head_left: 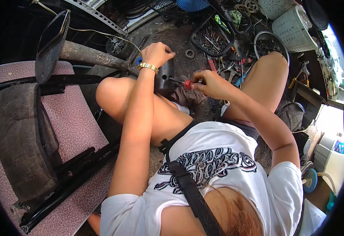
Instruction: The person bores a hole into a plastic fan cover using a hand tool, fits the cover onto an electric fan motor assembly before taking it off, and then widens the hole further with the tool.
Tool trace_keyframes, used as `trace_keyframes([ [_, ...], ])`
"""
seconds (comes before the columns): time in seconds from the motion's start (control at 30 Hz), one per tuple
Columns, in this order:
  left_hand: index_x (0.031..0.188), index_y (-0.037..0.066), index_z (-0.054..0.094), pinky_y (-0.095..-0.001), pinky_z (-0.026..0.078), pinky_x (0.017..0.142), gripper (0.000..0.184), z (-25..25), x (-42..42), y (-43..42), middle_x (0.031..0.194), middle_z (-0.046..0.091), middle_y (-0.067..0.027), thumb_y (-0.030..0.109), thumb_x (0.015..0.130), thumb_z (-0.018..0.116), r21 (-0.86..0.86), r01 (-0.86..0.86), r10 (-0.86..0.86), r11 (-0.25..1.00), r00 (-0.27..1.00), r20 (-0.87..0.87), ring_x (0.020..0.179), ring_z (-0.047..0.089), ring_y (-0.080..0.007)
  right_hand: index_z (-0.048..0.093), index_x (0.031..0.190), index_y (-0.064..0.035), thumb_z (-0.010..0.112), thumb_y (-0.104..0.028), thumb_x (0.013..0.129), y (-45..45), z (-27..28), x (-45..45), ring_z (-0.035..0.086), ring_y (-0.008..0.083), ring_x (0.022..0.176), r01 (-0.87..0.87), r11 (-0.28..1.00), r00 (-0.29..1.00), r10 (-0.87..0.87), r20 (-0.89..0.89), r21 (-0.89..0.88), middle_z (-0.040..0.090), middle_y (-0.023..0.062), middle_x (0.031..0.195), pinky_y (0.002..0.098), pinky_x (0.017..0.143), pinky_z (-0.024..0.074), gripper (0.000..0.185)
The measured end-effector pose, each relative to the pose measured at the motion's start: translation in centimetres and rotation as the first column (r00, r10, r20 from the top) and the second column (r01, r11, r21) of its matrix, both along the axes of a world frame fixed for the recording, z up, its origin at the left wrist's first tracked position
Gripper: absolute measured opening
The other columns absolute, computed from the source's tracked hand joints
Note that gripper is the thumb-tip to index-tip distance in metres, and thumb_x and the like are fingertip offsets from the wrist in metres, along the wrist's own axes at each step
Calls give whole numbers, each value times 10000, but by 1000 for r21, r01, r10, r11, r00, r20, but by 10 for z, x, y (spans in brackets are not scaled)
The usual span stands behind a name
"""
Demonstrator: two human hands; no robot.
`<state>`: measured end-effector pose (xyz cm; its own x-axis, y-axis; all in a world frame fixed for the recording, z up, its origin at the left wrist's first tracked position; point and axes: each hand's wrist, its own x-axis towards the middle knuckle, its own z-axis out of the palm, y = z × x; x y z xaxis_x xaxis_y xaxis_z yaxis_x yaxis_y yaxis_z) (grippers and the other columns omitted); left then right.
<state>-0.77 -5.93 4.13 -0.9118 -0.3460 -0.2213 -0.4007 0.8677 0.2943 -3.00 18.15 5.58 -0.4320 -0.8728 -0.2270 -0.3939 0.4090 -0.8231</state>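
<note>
My left hand [156,54], with a gold watch [148,67] at its wrist, is closed over the far end of a dark part with round holes [163,82]. Its fingers curl over the top, and their grip is partly hidden. In my right hand [211,84] is a screwdriver [188,84] with a red handle, pinched between thumb and fingers. The screwdriver's shaft points left, its tip at or close to a hole in the dark part; whether it enters cannot be made out. A brownish cloth [189,96] lies just below the screwdriver.
A black-rimmed tray [230,46] of small metal bits and a round basin [256,37] stand beyond my right knee. Loose tools [231,72] lie nearby. At left are a metal post [95,57] and a pink speckled board [77,106] bearing dark straps. White baskets [292,29] stand far right.
</note>
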Motion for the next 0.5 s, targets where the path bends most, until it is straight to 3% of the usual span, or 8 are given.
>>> trace_keyframes([
  [0.07, 906, 211, 779, -393, 530, 763, 273, 1, 1, 1, 869, 723, -111, 422, 741, 729, -11, 1, -1, 1000, 1000, -6, 847, 693, -295, 629, 953, 8, 643, -189, 914, -4, 10, 3, 602, 158, 622, 56, 989, 966, -89, 242, 140, 616, 77, 708, 331, 571, 465, 201],
  [0.2, 902, 206, 779, -396, 531, 752, 273, -2, 0, 0, 855, 724, -107, 420, 738, 730, -14, -3, 3, 1000, 1000, -15, 836, 694, -291, 660, 960, 20, 655, -222, 892, -6, -4, 7, 596, 178, 565, 95, 990, 964, -117, 239, 102, 659, 120, 735, 344, 546, 486, 252],
  [0.27, 896, 206, 779, -397, 531, 749, 269, -3, 0, 1, 851, 724, -105, 417, 738, 729, -19, -3, 3, 1000, 1000, -28, 834, 694, -292, 638, 898, 12, 628, -231, 920, -10, -3, 11, 538, 140, 448, 206, 957, 764, -287, 578, 202, 624, 83, 659, 301, 397, 401, 244],
  [0.3, 890, 205, 780, -398, 532, 745, 264, -3, 0, 1, 847, 724, -103, 415, 738, 729, -27, -4, 3, 1000, 999, -43, 832, 694, -292, 638, 898, 12, 628, -231, 920, -12, -1, 12, 538, 140, 448, 205, 958, 765, -285, 578, 201, 624, 83, 659, 301, 397, 401, 244],
  [0.37, 898, 199, 780, -402, 533, 743, 287, 1, 1, 3, 840, 721, -121, 435, 741, 729, -31, 4, -5, 1000, 999, -46, 829, 693, -305, 612, 852, -3, 611, -230, 935, -15, 3, 13, 505, 129, 401, 232, 930, 595, -367, 715, 284, 597, 52, 610, 281, 341, 346, 242],
  [0.5, 904, 196, 779, -409, 535, 734, 316, -1, 1, 5, 830, 717, -140, 460, 738, 732, -31, 21, -23, 999, 999, -47, 818, 693, -318, 589, 815, -8, 601, -218, 937, -20, 1, 13, 520, 139, 403, 204, 931, 562, -364, 743, 302, 590, 56, 597, 290, 338, 359, 242],
])
